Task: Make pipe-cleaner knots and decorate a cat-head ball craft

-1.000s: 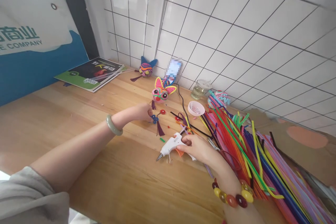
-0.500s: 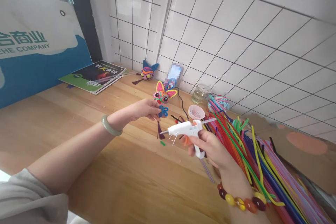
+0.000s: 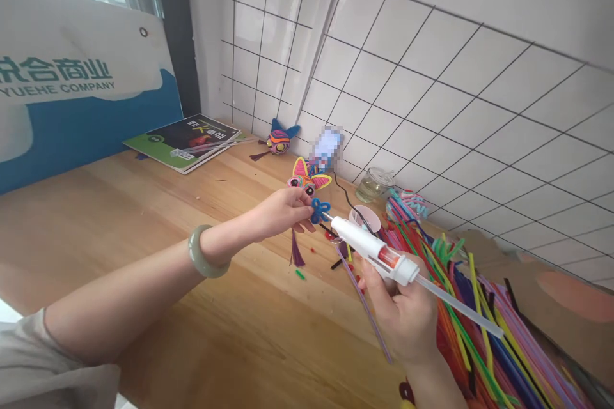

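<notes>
My left hand (image 3: 283,212) pinches a small blue knot ornament (image 3: 317,210) with a dark purple tassel (image 3: 296,255) hanging below it, held above the wooden table (image 3: 144,204). My right hand (image 3: 405,313) grips a white glue gun (image 3: 371,246) with a clear glue stick (image 3: 455,307) sticking out of its back. The gun's nozzle points at the blue knot and almost touches it. A purple pipe cleaner (image 3: 364,307) hangs by my right hand. A green bangle sits on my left wrist.
A big heap of coloured pipe cleaners (image 3: 480,307) lies at the right. Two pipe-cleaner heads (image 3: 307,177) (image 3: 281,138), a glass jar (image 3: 374,184), a pink dish (image 3: 365,218), a black cord and small bits lie near the tiled wall. A magazine (image 3: 185,140) and a blue-white sign (image 3: 71,89) are at the left.
My right hand lifted the glue gun off the table and turned its nozzle up to the blue knot. My left hand raised the knot from the table.
</notes>
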`<state>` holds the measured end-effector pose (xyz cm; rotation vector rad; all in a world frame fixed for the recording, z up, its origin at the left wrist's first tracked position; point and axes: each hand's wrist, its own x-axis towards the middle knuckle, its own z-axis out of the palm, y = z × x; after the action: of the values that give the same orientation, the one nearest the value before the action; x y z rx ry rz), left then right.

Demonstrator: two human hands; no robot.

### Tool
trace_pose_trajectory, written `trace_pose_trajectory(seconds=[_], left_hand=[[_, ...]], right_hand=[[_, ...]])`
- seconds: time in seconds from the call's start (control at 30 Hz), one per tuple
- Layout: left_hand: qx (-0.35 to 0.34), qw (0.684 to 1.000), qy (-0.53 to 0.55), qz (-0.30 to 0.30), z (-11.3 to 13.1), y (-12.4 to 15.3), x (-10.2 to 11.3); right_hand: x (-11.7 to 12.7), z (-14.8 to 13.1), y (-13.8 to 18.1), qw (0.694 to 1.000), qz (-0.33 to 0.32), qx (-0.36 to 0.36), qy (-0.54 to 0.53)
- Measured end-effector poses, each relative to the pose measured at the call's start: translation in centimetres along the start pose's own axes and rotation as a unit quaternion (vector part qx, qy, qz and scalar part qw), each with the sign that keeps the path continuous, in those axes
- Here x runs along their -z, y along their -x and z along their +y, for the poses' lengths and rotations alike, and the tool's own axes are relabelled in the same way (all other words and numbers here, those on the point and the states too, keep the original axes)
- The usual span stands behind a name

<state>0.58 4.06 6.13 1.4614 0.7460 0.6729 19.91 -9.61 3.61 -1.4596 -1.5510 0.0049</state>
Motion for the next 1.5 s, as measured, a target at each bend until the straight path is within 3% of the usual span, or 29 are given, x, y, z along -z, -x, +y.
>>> trace_pose_trajectory(seconds=[0.33,0.6,0.73,0.97,1.5], left_hand=[[-0.014,0.999,-0.048,0.016,0.4,0.4,-0.2],[-0.047,0.991,-0.119,0.044,0.4,0.7,-0.2],[-0.057,0.992,-0.099,0.050,0.5,0.6,-0.1],[-0.043,0.995,-0.085,0.042,1.0,0.8,-0.4],[-0.034,0.995,-0.086,0.049,1.0,0.8,-0.4]], right_hand=[[-0.3,0.2,0.0,0.987,0.034,0.108,0.113],[-0.2,-0.1,0.1,0.989,0.023,0.096,0.108],[-0.2,-0.1,0.2,0.991,0.010,0.077,0.106],[-0.2,0.0,0.0,0.985,0.024,0.115,0.124],[-0.2,-0.4,-0.1,0.982,0.025,0.122,0.140]])
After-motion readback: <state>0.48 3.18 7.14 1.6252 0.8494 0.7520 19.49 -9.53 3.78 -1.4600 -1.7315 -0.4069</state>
